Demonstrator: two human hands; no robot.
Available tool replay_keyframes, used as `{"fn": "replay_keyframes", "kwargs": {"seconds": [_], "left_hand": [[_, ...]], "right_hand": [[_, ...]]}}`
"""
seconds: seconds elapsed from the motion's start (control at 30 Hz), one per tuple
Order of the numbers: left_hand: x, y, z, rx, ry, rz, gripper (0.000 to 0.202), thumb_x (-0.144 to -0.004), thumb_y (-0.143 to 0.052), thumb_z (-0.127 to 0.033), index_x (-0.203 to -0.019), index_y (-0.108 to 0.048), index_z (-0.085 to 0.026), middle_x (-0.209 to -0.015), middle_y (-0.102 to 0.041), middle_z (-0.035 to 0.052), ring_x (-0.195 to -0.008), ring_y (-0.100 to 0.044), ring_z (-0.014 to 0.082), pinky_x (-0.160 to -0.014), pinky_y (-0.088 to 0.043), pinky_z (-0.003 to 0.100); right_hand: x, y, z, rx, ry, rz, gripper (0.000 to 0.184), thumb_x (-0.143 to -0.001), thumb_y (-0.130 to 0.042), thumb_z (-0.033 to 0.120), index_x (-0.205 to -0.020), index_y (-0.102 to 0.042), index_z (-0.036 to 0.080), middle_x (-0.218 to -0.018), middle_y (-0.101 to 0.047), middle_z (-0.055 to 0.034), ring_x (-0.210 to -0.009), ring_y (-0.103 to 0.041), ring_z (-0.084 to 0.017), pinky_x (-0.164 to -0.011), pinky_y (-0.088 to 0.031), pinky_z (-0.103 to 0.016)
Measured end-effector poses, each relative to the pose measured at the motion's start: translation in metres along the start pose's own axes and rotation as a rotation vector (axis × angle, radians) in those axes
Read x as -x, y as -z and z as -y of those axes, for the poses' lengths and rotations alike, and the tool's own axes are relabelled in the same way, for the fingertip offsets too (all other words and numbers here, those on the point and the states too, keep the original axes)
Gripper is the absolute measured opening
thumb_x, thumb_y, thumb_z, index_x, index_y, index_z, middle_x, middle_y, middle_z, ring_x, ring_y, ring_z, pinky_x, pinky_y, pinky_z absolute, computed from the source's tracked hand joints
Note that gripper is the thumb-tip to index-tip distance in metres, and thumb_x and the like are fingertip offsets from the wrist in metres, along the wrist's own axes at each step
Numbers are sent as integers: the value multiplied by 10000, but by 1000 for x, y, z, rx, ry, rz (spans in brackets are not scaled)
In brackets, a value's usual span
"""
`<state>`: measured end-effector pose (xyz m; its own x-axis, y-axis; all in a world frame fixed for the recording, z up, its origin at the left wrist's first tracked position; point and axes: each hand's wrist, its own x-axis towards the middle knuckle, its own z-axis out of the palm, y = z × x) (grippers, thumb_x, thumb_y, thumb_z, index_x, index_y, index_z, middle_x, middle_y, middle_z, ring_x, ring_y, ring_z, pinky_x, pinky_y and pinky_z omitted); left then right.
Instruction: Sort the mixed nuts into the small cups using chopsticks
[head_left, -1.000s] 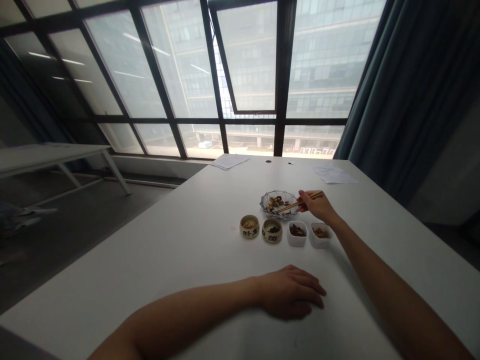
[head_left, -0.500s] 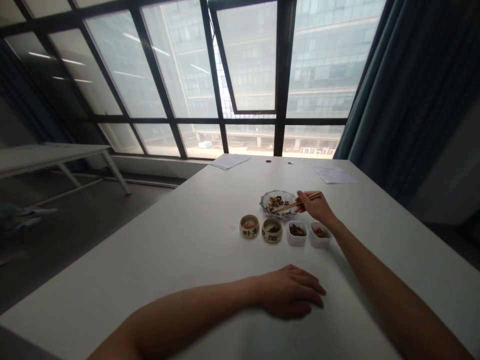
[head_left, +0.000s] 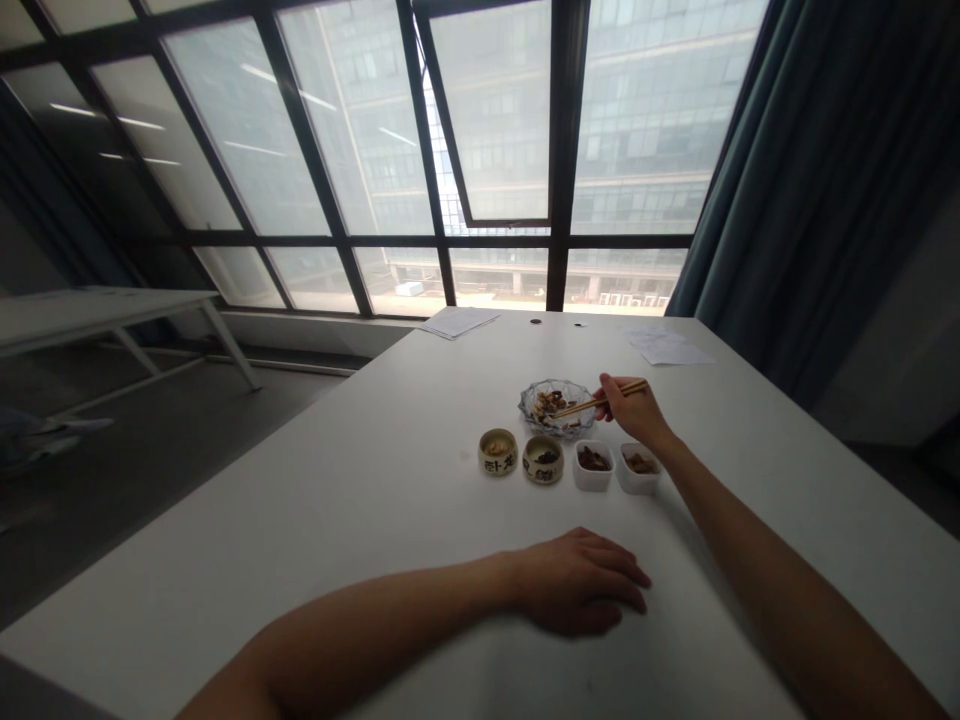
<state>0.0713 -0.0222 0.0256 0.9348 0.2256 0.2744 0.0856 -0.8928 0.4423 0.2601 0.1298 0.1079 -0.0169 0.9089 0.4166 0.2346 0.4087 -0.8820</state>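
Note:
My right hand grips a pair of wooden chopsticks, whose tips reach into a clear glass bowl. Mixed small brown and pale dried pieces lie in that bowl; whether the tips pinch one is too small to tell. In front of it stand two round ceramic bowls with dark lettering, the left one and the right one. Beside them are two square white containers, one with dark brown pieces and one with lighter ones. My left hand lies flat on the table, fingers spread.
The white table runs toward the windows. At its far end are papers on the left and on the right. A blue curtain hangs at the right. Another white table stands at the left.
The right hand and chopsticks have shifted very slightly up and to the right, the tips still within the glass bowl. The left hand rests as before.

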Motion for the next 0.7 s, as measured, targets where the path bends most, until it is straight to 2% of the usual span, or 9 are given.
{"fn": "replay_keyframes", "kwargs": {"seconds": [0.1,0.27,0.4,0.53,0.6,0.7], "left_hand": [[0,1,-1,-3,8,3,355,-959,-528,-335,-1261,-670,-213,-1442,-668,78,-1425,-544,232,-1236,-365,385],[-1,2,-2,9,19,14,358,-955,-533,-330,-1272,-664,-225,-1445,-666,77,-1425,-545,234,-1230,-372,392],[-1,2,-1,18,19,9,355,-953,-535,-330,-1265,-666,-223,-1443,-667,81,-1425,-545,236,-1237,-362,393],[-1,3,-2,20,21,10,350,-952,-539,-331,-1261,-666,-227,-1439,-669,81,-1422,-547,236,-1237,-362,396],[-1,3,-2,19,19,9,349,-953,-540,-333,-1260,-666,-226,-1437,-671,80,-1417,-552,236,-1236,-363,396],[-1,3,-2,17,17,3,348,-951,-544,-332,-1257,-668,-222,-1439,-670,80,-1415,-554,235,-1233,-365,394]], "right_hand": [[-3,11,12,-11,24,-19,644,-878,-638,747,-688,-716,136,-507,-680,-89,-387,-591,-150,-405,-474,-247],[1,29,47,-69,55,-2,643,-875,-669,735,-710,-742,118,-525,-694,-102,-391,-605,-149,-396,-480,-238],[10,35,70,-115,-13,169,671,-832,-699,766,-730,-760,105,-534,-702,-122,-406,-640,-166,-392,-503,-235],[16,34,73,-96,-124,400,657,-760,-764,770,-730,-756,113,-658,-762,-159,-548,-757,-242,-474,-599,-260],[16,35,72,-87,-161,456,640,-733,-797,755,-738,-749,117,-709,-778,-166,-598,-781,-264,-501,-625,-270],[15,41,72,-78,-168,475,619,-745,-806,732,-775,-752,116,-724,-782,-158,-607,-787,-264,-505,-634,-267]]}}
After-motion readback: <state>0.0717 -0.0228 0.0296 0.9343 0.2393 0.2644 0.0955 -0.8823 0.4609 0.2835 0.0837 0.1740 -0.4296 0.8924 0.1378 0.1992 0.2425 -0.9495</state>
